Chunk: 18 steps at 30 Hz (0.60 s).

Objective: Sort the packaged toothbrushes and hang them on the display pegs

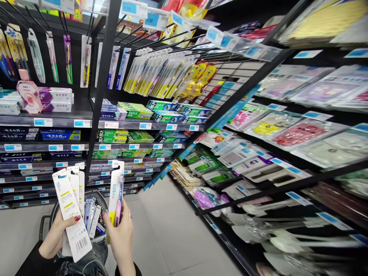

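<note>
My left hand (56,234) is closed on a fan of several carded toothbrush packs (69,203), their white backs and a barcode turned toward me. My right hand (122,234) grips one toothbrush pack (117,193) upright, with a pink and blue brush showing through the blister. Both hands hover over a black wire basket (99,197) that holds more small packs. The basket sits low in front of me, between the two hands.
Black store shelves line the aisle. Hanging toothbrushes (155,74) and boxed toothpaste (161,111) fill the racks ahead; a pink bottle (28,94) stands at upper left. Bagged goods (299,134) and hangers (287,230) crowd the right-hand shelves. Grey floor (169,226) runs between.
</note>
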{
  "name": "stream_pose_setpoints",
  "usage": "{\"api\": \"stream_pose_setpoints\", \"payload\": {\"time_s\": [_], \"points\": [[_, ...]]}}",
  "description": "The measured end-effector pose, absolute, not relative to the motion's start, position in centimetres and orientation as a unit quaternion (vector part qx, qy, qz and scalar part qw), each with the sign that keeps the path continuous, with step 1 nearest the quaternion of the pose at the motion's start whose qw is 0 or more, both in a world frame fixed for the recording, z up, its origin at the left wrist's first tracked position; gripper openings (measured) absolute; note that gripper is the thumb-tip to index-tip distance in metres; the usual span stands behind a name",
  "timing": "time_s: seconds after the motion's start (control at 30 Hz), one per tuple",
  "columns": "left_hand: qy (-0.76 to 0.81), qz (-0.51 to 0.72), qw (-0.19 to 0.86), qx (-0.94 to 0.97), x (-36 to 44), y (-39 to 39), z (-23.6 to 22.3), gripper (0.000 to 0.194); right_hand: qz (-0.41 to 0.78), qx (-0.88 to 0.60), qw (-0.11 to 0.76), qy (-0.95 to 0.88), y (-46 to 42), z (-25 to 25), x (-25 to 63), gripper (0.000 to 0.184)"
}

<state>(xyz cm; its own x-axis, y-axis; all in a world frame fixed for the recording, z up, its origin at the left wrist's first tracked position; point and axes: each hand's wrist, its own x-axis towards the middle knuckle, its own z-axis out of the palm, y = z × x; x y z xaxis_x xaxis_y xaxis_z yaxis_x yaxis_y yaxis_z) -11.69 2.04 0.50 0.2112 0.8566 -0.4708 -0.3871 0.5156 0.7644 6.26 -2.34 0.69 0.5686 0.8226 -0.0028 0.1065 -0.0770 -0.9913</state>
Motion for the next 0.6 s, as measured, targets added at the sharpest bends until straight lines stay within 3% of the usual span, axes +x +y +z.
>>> {"api": "stream_pose_setpoints", "payload": {"time_s": [0.13, 0.23, 0.4, 0.6], "points": [[0.458, 0.39, 0.769, 0.218, -11.9, 1.7, 0.6, 0.08, 0.596, -0.456, 0.608, -0.259, -2.8, 0.5, 7.2, 0.054], [0.438, 0.368, 0.791, 0.218, -11.6, 1.3, 1.0, 0.089, 0.699, -0.316, 0.615, -0.182, -3.2, 0.1, 7.2, 0.05], [0.408, 0.368, 0.814, 0.19, -10.5, 0.5, 1.4, 0.085, 0.596, -0.464, 0.616, -0.224, -3.4, -1.5, 6.1, 0.035], [0.351, 0.345, 0.858, 0.146, -9.7, -0.6, 0.5, 0.079, 0.472, -0.567, 0.565, -0.368, -3.6, -3.0, 4.6, 0.034]]}}
